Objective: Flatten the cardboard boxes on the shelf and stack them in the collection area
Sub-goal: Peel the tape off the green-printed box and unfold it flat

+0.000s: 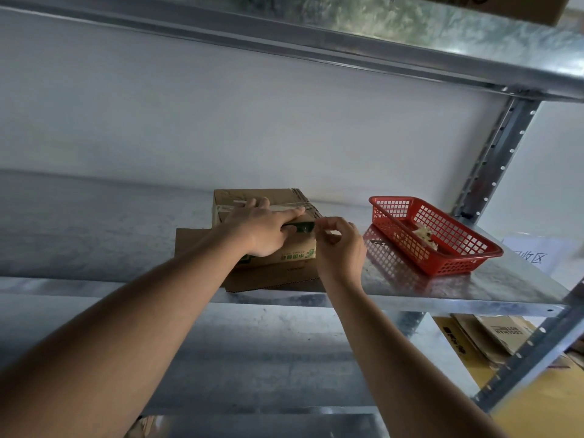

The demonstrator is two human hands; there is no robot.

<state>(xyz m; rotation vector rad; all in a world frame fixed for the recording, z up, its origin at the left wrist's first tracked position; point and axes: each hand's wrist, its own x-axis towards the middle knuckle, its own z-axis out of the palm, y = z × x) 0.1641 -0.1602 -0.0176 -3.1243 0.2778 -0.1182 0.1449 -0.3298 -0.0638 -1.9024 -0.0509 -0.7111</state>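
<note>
Right fingers (325,228) pinch tape; left fingers (284,216) press flat on one box (297,257); one red basket (455,251).

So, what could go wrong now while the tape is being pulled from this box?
The left hand only presses flat on the cardboard box, so a hard pull by the right hand may slide it along the smooth metal shelf. The tape may also tear short, or the box could bump the red basket.

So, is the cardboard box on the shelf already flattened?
No. The cardboard box stands in full shape, tape across its top, left hand resting on it.
</note>
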